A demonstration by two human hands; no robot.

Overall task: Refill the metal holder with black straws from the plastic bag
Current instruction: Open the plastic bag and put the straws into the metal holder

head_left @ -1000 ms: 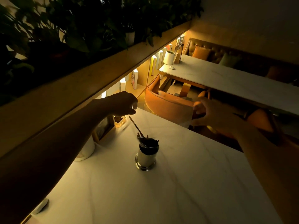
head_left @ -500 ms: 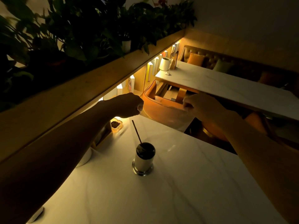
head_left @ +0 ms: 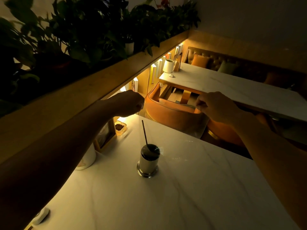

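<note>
Over the last second both hands have drawn apart and risen above the far edge of the pale marble-patterned bench (head_left: 182,196). The left hand (head_left: 128,103) is curled into a fist with thumb and fingers pressed together on one upper corner of a clear, nearly invisible plastic bag (head_left: 174,117), and the right hand (head_left: 214,107) pinches the opposite corner in the same way; a second ago the right hand was lower and farther to the right, and the film between the two grips was harder to make out. Now it hangs stretched between them as a faint sheet, its lower edge showing only as glints on the bench below the right grip. Below and between the two grips stands the small cylindrical metal holder with a flared base (head_left: 147,162). Its mouth has changed too: earlier several dark straw ends splayed out of it, while now the top reads as a smooth dark disc, with one thin black straw (head_left: 144,131) still leaning up out of it toward the left grip. My reading is that the straws have already dropped into the holder and the bag being lifted is emptied or nearly so, though the dim light hides whether anything remains inside it. Left of the holder, under the left forearm, sits a white cup (head_left: 88,159).
</note>
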